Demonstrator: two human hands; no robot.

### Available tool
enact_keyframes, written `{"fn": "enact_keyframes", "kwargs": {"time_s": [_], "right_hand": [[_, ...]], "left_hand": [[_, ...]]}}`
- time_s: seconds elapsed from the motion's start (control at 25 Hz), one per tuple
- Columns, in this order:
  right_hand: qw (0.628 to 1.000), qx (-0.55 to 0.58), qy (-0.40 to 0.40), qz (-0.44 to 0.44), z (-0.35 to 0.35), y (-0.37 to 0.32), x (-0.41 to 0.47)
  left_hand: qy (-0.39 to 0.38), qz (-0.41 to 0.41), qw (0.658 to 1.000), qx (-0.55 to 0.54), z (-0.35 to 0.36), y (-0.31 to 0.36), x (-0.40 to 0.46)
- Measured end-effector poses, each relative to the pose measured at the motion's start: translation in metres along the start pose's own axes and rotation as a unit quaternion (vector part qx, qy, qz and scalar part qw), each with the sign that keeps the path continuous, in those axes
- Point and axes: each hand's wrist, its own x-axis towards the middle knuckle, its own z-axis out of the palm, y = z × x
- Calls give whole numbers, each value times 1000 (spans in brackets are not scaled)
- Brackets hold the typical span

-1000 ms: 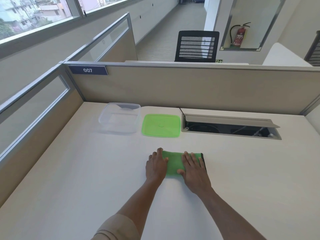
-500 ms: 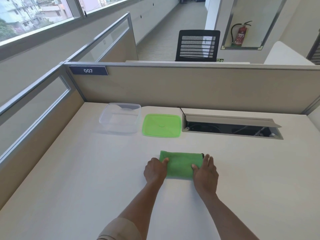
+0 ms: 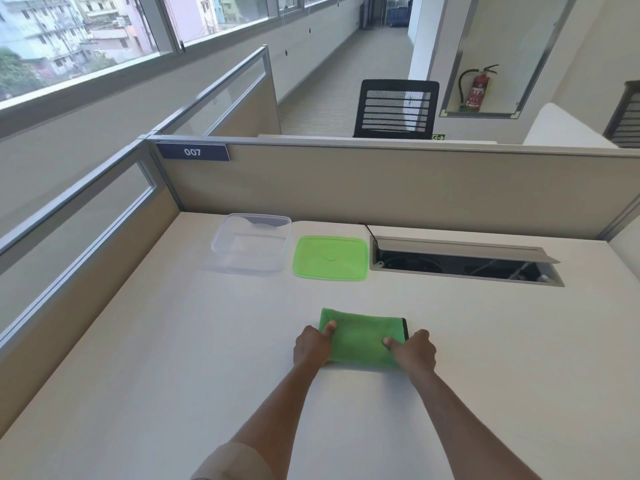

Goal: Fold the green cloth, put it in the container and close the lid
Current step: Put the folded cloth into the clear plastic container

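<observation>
The green cloth lies folded into a small rectangle on the white desk, its black-trimmed edge to the right. My left hand pinches its left end, thumb on top. My right hand pinches the right end the same way. Farther back stands the clear plastic container, open and with nothing in it. Its green lid lies flat on the desk just right of it.
A cable hatch with its flap raised is sunk into the desk right of the lid. Beige partition walls close off the desk's back and left side. A black mesh chair stands beyond the partition.
Both hands slid from lying flat on top of the cloth out to its two ends and now grip it with thumbs on top. The cloth stays on the desk.
</observation>
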Motion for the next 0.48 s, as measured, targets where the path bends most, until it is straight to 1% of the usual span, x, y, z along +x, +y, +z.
{"fn": "enact_keyframes", "kwargs": {"time_s": [0.08,0.16,0.32,0.48], "right_hand": [[1000,4,-12,17,2,-2,-5],[998,28,-26,41,5,-5,-11],[992,72,-58,80,6,-20,-24],[979,102,-150,90,18,-33,-38]], "left_hand": [[-27,-12,995,-94,-6,-5,-3],[-48,-11,987,-152,-13,-14,-4],[-73,21,979,-188,-33,-29,-1],[-86,53,979,-177,-65,-39,7]]}}
